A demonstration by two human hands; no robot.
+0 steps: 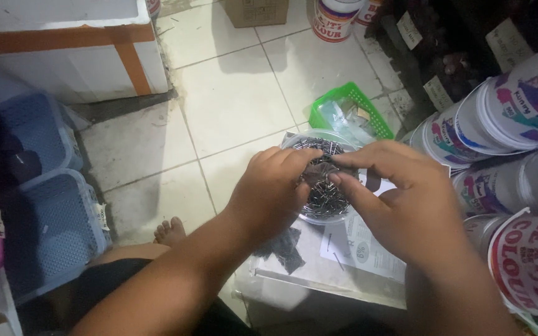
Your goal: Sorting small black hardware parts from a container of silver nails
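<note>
A: How many hands and tubs?
B: Two hands, left hand (269, 196) and right hand (400, 199), over one round clear tub (320, 214) full of too many nails (322, 199) to count, pointing every way.
A: The grip?
B: Both pinch nails above the tub; two blue baskets (51, 218) sit left

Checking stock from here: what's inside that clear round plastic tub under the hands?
The clear round plastic tub holds a heap of small dark metal nails. Both hands cover its middle, so how full it is cannot be seen.

Tiled floor (231, 106) with green basket (344, 106), box (256, 11)
</note>
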